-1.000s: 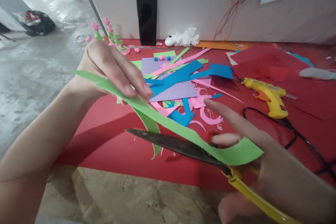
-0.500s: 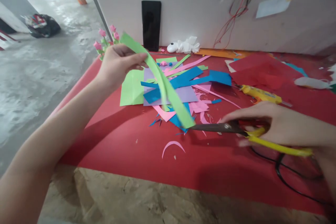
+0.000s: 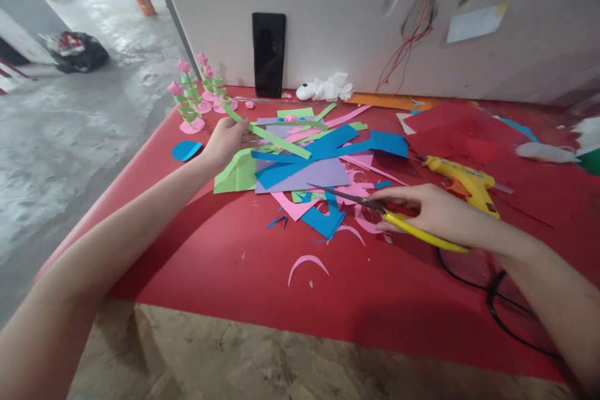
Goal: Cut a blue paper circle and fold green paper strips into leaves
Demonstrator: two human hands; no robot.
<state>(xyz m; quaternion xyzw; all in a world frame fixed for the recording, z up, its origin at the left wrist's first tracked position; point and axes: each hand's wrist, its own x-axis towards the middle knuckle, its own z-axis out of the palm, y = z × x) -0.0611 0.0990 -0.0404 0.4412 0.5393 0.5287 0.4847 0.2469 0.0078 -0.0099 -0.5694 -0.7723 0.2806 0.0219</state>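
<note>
My left hand (image 3: 229, 140) is closed on a light green paper strip (image 3: 282, 141), above the left part of a pile of coloured paper. A second thin green strip crosses near its fingers; whether it is held too I cannot tell. My right hand (image 3: 422, 209) grips yellow-handled scissors (image 3: 429, 237), their dark blades pointing left over the pile's front edge. Under them lie a purple sheet (image 3: 323, 174), blue strips (image 3: 330, 142) and pink scraps. A folded green sheet (image 3: 234, 174) lies below my left hand.
Pink paper flowers (image 3: 191, 100) stand at the table's back left, near a blue paper piece (image 3: 186, 150). A phone (image 3: 269, 55) leans on the wall beside a white object (image 3: 305, 91). On the right, a yellow glue gun (image 3: 462, 180) lies near a black cable (image 3: 492, 290) and red sheets (image 3: 462, 128).
My left hand has lowered with the green strip toward the pile, and the strip has come away from the scissors. My right hand has moved left with the scissors.
</note>
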